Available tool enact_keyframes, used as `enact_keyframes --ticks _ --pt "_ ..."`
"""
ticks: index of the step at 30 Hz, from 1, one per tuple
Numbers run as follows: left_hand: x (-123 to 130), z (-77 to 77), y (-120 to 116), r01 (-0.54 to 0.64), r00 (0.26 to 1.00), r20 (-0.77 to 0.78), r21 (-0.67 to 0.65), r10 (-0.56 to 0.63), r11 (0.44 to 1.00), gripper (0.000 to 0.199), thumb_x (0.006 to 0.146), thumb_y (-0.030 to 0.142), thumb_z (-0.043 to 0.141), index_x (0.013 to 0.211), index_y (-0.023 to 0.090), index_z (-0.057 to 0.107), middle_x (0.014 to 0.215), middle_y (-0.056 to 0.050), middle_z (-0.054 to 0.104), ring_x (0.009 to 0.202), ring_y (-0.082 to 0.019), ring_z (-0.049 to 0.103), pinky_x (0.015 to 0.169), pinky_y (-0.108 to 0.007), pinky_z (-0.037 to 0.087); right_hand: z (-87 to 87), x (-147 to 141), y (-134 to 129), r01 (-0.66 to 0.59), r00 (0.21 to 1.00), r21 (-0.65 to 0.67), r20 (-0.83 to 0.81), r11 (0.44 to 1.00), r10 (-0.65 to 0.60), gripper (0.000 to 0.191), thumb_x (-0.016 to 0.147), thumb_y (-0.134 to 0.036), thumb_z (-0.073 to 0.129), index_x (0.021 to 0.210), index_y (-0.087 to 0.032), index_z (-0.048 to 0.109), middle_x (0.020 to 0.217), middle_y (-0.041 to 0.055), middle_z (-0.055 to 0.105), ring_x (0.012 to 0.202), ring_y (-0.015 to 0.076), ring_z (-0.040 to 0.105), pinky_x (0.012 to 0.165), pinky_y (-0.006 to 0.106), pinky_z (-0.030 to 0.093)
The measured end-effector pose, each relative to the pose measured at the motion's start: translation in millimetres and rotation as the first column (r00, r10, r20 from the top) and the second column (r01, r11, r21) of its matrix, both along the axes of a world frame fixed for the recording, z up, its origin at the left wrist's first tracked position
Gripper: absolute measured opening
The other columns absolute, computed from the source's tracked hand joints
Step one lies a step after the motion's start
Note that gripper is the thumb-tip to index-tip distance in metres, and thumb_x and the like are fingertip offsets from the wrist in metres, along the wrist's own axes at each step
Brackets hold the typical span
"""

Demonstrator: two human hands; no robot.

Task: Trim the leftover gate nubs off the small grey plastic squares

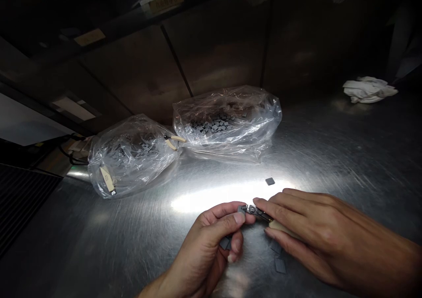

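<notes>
Between thumb and forefinger, my left hand [211,241] pinches a small grey square piece [242,209]. Another grey piece [225,243] shows in the curl of its lower fingers. My right hand [306,227] is wrapped round a pair of nippers [260,212] with cream handles, partly hidden under the fingers. The jaws meet the edge of the pinched piece; whether they are closed on it I cannot tell. Beneath the right hand, grey square pieces [280,265] lie on the metal table, and a single one [270,181] lies beyond the hands.
Two clear plastic bags, one at left [132,166] and one in the middle [227,131], hold many grey pieces. A second cream-handled tool [174,140] rests against the left bag, and a cream object [107,180] lies at its front. A crumpled white cloth [369,89] sits far right.
</notes>
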State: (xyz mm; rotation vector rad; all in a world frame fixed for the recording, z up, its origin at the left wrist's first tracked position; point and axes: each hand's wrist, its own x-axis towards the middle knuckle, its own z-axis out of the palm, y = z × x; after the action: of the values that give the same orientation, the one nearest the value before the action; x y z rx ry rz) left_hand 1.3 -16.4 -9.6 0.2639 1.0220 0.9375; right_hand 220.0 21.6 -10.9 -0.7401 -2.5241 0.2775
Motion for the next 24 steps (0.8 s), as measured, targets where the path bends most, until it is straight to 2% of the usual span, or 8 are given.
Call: enact_keyframes --ticks 5,10,15,24 --pt "-0.3 -0.9 0.3 -0.005 1.000 0.004 0.003 0.005 1.000 0.021 0.079 0.015 0.086 0.099 0.011 0.080 0.089 -0.009 0.080 0.047 -0.003 0.049 0.043 -0.015 0.037 -0.3 -0.2 1.1 -0.016 1.000 -0.025 0.002 1.000 0.016 0.020 0.107 -0.022 0.046 0.123 -0.018 0.056 0.103 0.0060 0.071 0.086 0.0208 0.071 0.071 0.037 0.061" --pt "-0.1 -0.9 1.1 -0.009 1.000 -0.001 -0.003 0.009 1.000 0.022 0.077 0.015 0.087 0.098 0.012 0.080 0.088 -0.008 0.080 0.046 -0.003 0.049 0.043 -0.015 0.036 -0.5 -0.7 0.4 -0.006 1.000 -0.008 0.001 1.000 0.006 0.027 0.108 -0.021 0.044 0.132 -0.016 0.054 0.105 0.0061 0.071 0.088 0.0202 0.071 0.074 0.036 0.061" --pt "-0.7 -0.8 0.7 -0.010 1.000 0.003 0.004 0.010 1.000 0.021 0.078 0.015 0.087 0.097 0.012 0.081 0.088 -0.008 0.080 0.046 -0.003 0.049 0.043 -0.016 0.036 0.2 -1.3 0.0 -0.016 1.000 -0.034 0.001 0.999 0.016 0.019 0.107 -0.020 0.046 0.122 -0.018 0.056 0.103 0.0053 0.070 0.086 0.0200 0.070 0.073 0.036 0.059" --pt "-0.2 -0.4 0.6 -0.007 1.000 -0.001 -0.005 0.007 1.000 0.022 0.077 0.015 0.088 0.097 0.012 0.081 0.087 -0.008 0.080 0.047 -0.003 0.049 0.043 -0.016 0.037 -0.8 -0.2 1.2 -0.017 1.000 -0.029 0.001 0.999 0.017 0.023 0.108 -0.021 0.045 0.127 -0.018 0.057 0.104 0.0055 0.072 0.087 0.0195 0.070 0.074 0.035 0.059"
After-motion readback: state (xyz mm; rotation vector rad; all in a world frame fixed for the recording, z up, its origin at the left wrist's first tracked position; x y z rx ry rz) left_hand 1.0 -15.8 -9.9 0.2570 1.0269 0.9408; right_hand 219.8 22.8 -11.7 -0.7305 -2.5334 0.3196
